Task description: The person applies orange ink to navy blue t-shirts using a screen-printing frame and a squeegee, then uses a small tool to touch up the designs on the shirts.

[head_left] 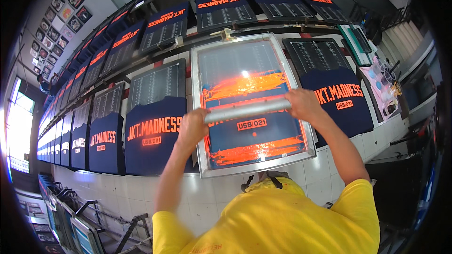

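Note:
Both my hands grip a long silver squeegee that lies across a screen-printing frame. My left hand is closed round its left end, and my right hand round its right end. The aluminium frame lies over a navy shirt on a board. Bright orange ink is smeared on the mesh beyond the squeegee, with another orange band near the close rim. Orange lettering shows through the mesh, partly hidden by the squeegee.
Left of the frame lies a printed navy shirt, one of a long row on boards; another printed shirt is at the right. A second row runs behind. Far right, a pink-covered table holds cups. Frames on a rack stand lower left.

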Demonstrator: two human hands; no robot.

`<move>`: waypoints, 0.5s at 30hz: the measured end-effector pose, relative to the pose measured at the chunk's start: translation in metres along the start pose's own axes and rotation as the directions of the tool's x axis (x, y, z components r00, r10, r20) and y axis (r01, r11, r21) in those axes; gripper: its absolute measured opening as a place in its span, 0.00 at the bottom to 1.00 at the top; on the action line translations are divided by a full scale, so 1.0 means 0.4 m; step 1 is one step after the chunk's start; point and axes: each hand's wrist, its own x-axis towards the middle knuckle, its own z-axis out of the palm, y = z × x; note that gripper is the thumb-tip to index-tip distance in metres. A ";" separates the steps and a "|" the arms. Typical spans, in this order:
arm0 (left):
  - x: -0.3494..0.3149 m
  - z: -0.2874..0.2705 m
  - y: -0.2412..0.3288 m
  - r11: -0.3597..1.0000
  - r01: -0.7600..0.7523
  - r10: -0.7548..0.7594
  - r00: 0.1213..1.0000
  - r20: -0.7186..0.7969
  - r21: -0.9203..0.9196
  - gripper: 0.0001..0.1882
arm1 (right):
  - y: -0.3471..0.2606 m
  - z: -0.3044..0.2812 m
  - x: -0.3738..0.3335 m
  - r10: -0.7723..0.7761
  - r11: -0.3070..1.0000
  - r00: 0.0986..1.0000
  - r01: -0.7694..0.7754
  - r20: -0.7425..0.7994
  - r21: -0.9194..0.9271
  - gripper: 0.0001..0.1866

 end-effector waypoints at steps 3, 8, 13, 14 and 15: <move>-0.136 0.023 0.049 0.999 0.048 -0.048 0.995 0.086 0.003 0.21 | -0.056 0.033 -0.149 0.016 1.000 1.000 -0.016 0.009 0.001 0.10; -0.321 0.078 0.116 0.996 0.087 -0.084 0.991 0.101 -0.028 0.21 | -0.133 0.117 -0.328 0.027 0.999 0.999 -0.026 -0.024 0.032 0.11; -0.416 0.135 0.128 1.000 0.022 -0.021 0.998 0.059 -0.017 0.24 | -0.164 0.178 -0.408 -0.027 1.000 0.993 0.025 -0.116 -0.018 0.18; -0.429 0.141 0.130 1.000 0.002 -0.002 0.999 0.042 -0.016 0.25 | -0.176 0.173 -0.414 -0.030 0.999 0.993 0.027 -0.117 -0.023 0.20; -0.443 0.151 0.131 1.000 0.008 -0.008 0.997 0.079 -0.001 0.26 | -0.189 0.163 -0.424 0.003 1.000 0.997 -0.003 -0.074 0.011 0.23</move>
